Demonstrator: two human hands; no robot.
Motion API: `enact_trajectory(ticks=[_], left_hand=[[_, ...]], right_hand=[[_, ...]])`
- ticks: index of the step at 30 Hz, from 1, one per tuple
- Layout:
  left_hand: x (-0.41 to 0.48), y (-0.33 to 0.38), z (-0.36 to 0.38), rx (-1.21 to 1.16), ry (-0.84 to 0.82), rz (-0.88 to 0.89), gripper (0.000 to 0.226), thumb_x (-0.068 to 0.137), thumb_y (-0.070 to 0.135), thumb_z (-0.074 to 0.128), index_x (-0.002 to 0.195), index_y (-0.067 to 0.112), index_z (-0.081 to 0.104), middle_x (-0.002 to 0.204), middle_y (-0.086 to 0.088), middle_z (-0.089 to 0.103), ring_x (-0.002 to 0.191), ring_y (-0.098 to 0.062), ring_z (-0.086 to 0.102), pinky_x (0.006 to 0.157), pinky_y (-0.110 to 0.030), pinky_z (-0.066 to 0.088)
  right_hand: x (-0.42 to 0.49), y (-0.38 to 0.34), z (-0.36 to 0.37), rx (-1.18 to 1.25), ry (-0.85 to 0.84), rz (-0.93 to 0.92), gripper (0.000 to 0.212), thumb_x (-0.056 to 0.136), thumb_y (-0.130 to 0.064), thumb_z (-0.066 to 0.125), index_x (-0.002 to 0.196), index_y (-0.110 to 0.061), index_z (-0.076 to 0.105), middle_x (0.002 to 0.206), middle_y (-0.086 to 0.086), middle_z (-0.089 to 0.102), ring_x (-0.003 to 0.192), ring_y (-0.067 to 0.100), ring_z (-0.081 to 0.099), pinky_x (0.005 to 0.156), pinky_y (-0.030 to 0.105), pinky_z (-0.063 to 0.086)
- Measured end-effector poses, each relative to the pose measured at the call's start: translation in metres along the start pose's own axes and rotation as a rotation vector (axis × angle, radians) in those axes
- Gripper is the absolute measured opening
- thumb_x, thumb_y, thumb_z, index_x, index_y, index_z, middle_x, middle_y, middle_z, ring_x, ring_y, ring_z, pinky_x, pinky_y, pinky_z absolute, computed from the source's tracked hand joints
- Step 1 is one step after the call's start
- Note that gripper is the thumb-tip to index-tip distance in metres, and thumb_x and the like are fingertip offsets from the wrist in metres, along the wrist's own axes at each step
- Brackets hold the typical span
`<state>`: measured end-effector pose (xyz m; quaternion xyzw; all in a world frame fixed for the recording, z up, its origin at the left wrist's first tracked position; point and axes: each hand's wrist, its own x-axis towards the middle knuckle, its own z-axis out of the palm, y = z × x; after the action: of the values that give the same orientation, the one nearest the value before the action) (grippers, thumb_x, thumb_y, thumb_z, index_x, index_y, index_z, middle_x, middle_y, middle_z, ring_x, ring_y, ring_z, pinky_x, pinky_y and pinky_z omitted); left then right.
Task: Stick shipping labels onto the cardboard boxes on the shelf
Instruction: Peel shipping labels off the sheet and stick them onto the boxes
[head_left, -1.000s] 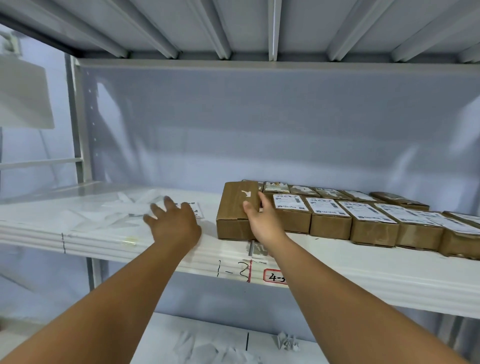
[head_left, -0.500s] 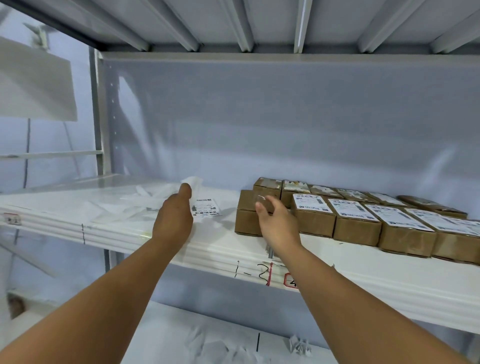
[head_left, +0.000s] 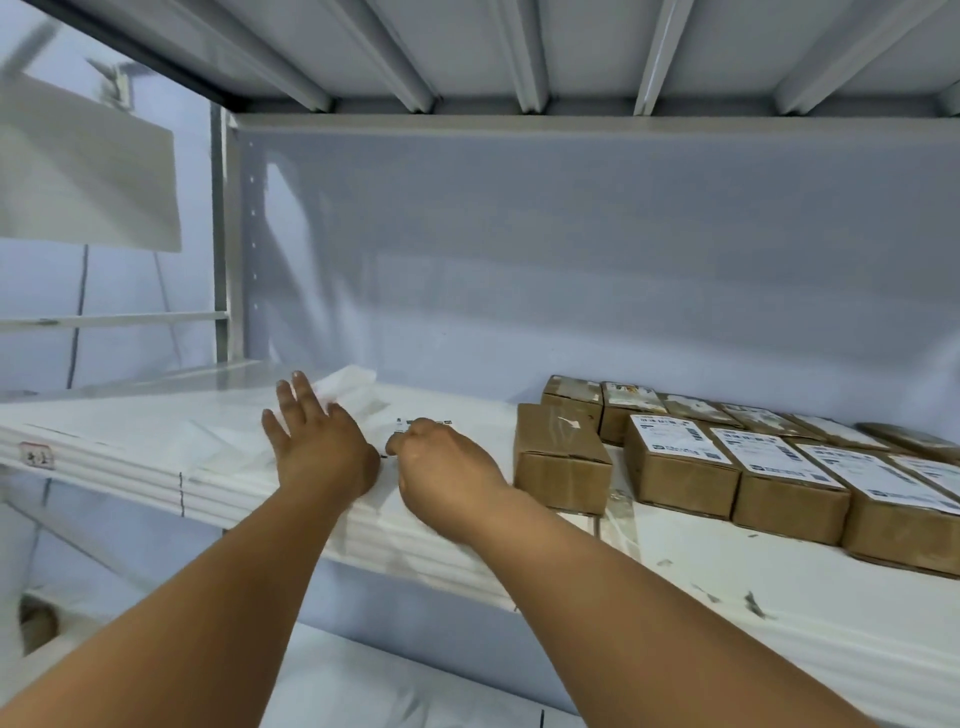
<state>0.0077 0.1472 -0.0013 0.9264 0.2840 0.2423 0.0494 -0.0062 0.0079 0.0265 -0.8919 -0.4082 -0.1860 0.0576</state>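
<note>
The left hand (head_left: 319, 447) lies open, fingers spread flat on loose white backing sheets (head_left: 218, 447) near the front edge of the white metal shelf (head_left: 779, 639). Just beside it, the right hand (head_left: 447, 467) curls its fingers and pinches the near edge of a white printed shipping label (head_left: 422, 422) lying on the shelf. A plain brown cardboard box (head_left: 558, 460) stands unlabelled beside the right hand, heading a row of labelled brown cardboard boxes (head_left: 779, 478) running toward the shelf's right end.

Brown boxes (head_left: 563, 460), white black-printed labels (head_left: 672, 435), white shelf (head_left: 779, 597)

Head view faces the shelf (head_left: 779, 613) (close up).
</note>
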Motion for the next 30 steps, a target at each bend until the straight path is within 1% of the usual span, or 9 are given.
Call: enact_trajectory(ticks=[2, 7, 9, 11, 13, 16, 20, 24, 30], left_hand=[[0.002, -0.002, 0.003, -0.055, 0.063, 0.061, 0.042, 0.086, 0.021, 0.044, 0.128, 0.014, 0.045, 0.155, -0.015, -0.019, 0.142, -0.035, -0.020, 0.115, -0.051, -0.006], [0.002, -0.005, 0.004, -0.165, 0.171, 0.230, 0.061, 0.084, 0.007, 0.046, 0.141, 0.021, 0.033, 0.157, -0.006, 0.009, 0.145, -0.027, -0.008, 0.115, -0.047, -0.008], [0.002, -0.006, 0.008, -0.152, 0.248, 0.331, 0.052, 0.085, 0.009, 0.050, 0.135, 0.022, 0.045, 0.151, -0.004, 0.030, 0.144, -0.024, 0.010, 0.114, -0.046, -0.005], [0.005, -0.007, 0.012, -0.172, 0.326, 0.451, 0.038, 0.083, 0.010, 0.055, 0.118, 0.019, 0.062, 0.133, -0.005, 0.053, 0.130, -0.025, 0.039, 0.111, -0.045, 0.008], [0.004, -0.005, 0.009, -0.084, 0.252, 0.506, 0.028, 0.087, 0.018, 0.049, 0.109, 0.022, 0.066, 0.116, 0.000, 0.063, 0.113, -0.022, 0.051, 0.103, -0.039, 0.019], [0.006, -0.002, 0.006, 0.064, 0.094, 0.436, 0.032, 0.091, 0.025, 0.036, 0.109, 0.024, 0.062, 0.106, 0.003, 0.065, 0.104, -0.020, 0.052, 0.089, -0.036, 0.025], [0.009, -0.002, 0.008, 0.037, 0.062, 0.363, 0.031, 0.091, 0.022, 0.040, 0.118, 0.017, 0.053, 0.109, -0.005, 0.066, 0.105, -0.026, 0.056, 0.090, -0.035, 0.031], [0.007, -0.002, 0.005, -0.231, 0.069, 0.396, 0.035, 0.087, 0.008, 0.045, 0.121, 0.009, 0.055, 0.110, -0.015, 0.063, 0.103, -0.032, 0.055, 0.086, -0.037, 0.043], [-0.001, -0.003, 0.001, -0.433, 0.178, 0.485, 0.028, 0.091, 0.006, 0.045, 0.113, 0.007, 0.062, 0.102, -0.014, 0.065, 0.096, -0.030, 0.058, 0.082, -0.035, 0.044]], right_hand=[[0.012, 0.002, 0.006, 0.085, -0.010, 0.083, 0.035, 0.087, 0.001, 0.038, 0.118, -0.004, 0.054, 0.118, 0.017, 0.050, 0.112, 0.033, 0.048, 0.084, 0.036, 0.042], [0.029, 0.019, 0.026, 0.207, -0.048, 0.265, 0.046, 0.092, -0.011, 0.038, 0.137, -0.010, 0.040, 0.131, 0.016, 0.046, 0.127, 0.033, 0.036, 0.102, 0.039, 0.036], [0.030, 0.021, 0.032, 0.238, -0.063, 0.318, 0.041, 0.091, -0.018, 0.040, 0.131, -0.012, 0.044, 0.128, 0.015, 0.052, 0.122, 0.034, 0.044, 0.097, 0.036, 0.039], [0.027, 0.019, 0.033, 0.258, -0.068, 0.372, 0.036, 0.090, -0.026, 0.041, 0.121, -0.011, 0.051, 0.123, 0.015, 0.057, 0.115, 0.034, 0.051, 0.088, 0.034, 0.042], [0.024, 0.018, 0.031, 0.186, -0.048, 0.401, 0.034, 0.090, -0.030, 0.043, 0.116, -0.012, 0.056, 0.120, 0.014, 0.060, 0.112, 0.033, 0.053, 0.083, 0.033, 0.042], [0.022, 0.016, 0.028, 0.086, 0.012, 0.405, 0.030, 0.092, -0.028, 0.043, 0.114, -0.013, 0.057, 0.119, 0.012, 0.060, 0.111, 0.032, 0.053, 0.078, 0.033, 0.039], [0.018, 0.013, 0.024, 0.079, 0.097, 0.390, 0.029, 0.095, -0.017, 0.041, 0.122, -0.013, 0.051, 0.115, 0.014, 0.060, 0.107, 0.034, 0.056, 0.072, 0.033, 0.034], [0.019, 0.015, 0.025, 0.167, 0.146, 0.448, 0.027, 0.095, -0.014, 0.040, 0.116, -0.015, 0.057, 0.110, 0.013, 0.063, 0.102, 0.035, 0.058, 0.071, 0.033, 0.036], [0.016, 0.015, 0.018, 0.341, 0.367, 0.468, 0.027, 0.098, -0.021, 0.039, 0.093, -0.016, 0.065, 0.095, 0.010, 0.068, 0.091, 0.032, 0.058, 0.063, 0.031, 0.035]])
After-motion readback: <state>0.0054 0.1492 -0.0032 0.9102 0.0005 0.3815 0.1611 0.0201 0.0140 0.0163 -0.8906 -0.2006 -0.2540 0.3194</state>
